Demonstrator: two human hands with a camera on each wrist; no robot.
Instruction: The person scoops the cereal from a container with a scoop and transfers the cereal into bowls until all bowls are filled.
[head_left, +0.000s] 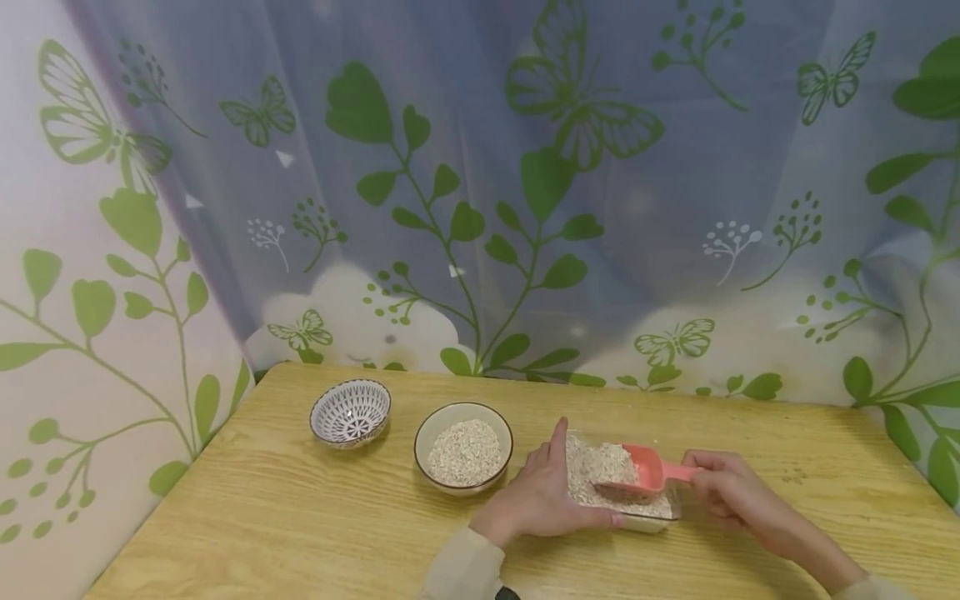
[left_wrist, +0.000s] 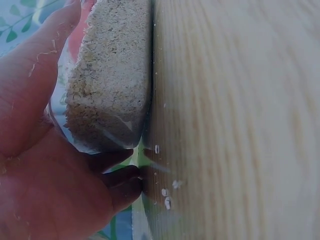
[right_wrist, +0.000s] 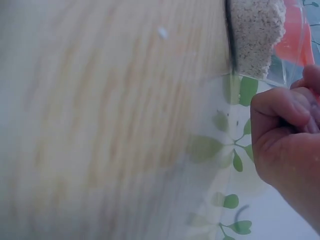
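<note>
A clear rectangular container [head_left: 647,524] of oat flakes stands at the right of the table. My left hand [head_left: 538,498] holds its left end, thumb along the near side and fingers at the end wall. In the left wrist view, oats [left_wrist: 115,65] press against the see-through wall. With curled fingers, my right hand [head_left: 738,493] grips the handle of a pink scoop [head_left: 654,468]. The scoop's bowl carries a heap of oats [head_left: 611,464] and sits low over the container. Through the container's wall, the right wrist view shows part of the pink scoop [right_wrist: 292,40].
Left of the container stands a cream bowl [head_left: 423,454] with a dark rim, holding oats. Farther left is a smaller black-and-white patterned bowl [head_left: 352,410]. Loose flakes [left_wrist: 167,200] lie on the wooden table [head_left: 300,517]. A leaf-and-butterfly curtain [head_left: 465,250] hangs behind.
</note>
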